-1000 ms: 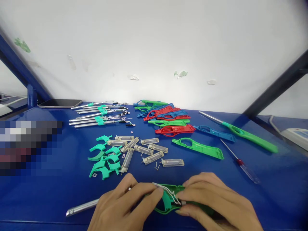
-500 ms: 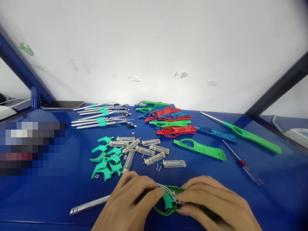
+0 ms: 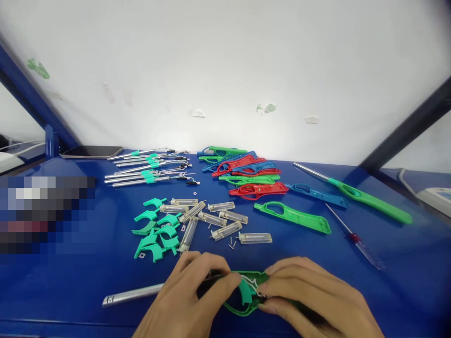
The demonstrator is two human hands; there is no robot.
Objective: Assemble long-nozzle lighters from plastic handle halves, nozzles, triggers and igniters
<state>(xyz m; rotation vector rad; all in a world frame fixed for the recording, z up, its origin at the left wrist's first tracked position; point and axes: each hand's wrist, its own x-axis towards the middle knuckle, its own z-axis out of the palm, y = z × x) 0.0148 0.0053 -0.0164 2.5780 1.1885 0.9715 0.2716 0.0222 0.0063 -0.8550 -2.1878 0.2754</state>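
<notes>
Both my hands work on a green lighter shell (image 3: pixel 246 295) lying near the table's front edge. A metal tube (image 3: pixel 132 294) sticks out of it to the left. My left hand (image 3: pixel 190 298) is closed, its fingertips pinching a thin white wire (image 3: pixel 250 281) above a teal trigger piece inside the shell. My right hand (image 3: pixel 313 300) covers the shell's right part, fingers curled and pressing it down. Much of the shell is hidden under my fingers.
On the blue table (image 3: pixel 405 263) lie teal triggers (image 3: pixel 155 230), clear gas tanks (image 3: pixel 218 220), metal tubes with wires (image 3: pixel 148 171), a pile of coloured shells (image 3: pixel 246 173), a single green shell (image 3: pixel 292 217), a finished green lighter (image 3: pixel 355 195), a screwdriver (image 3: pixel 355 239) and a phone (image 3: pixel 91 151).
My left fingers have pushed the white wire lower and closer to the shell. The hands and shell stay in about the same place.
</notes>
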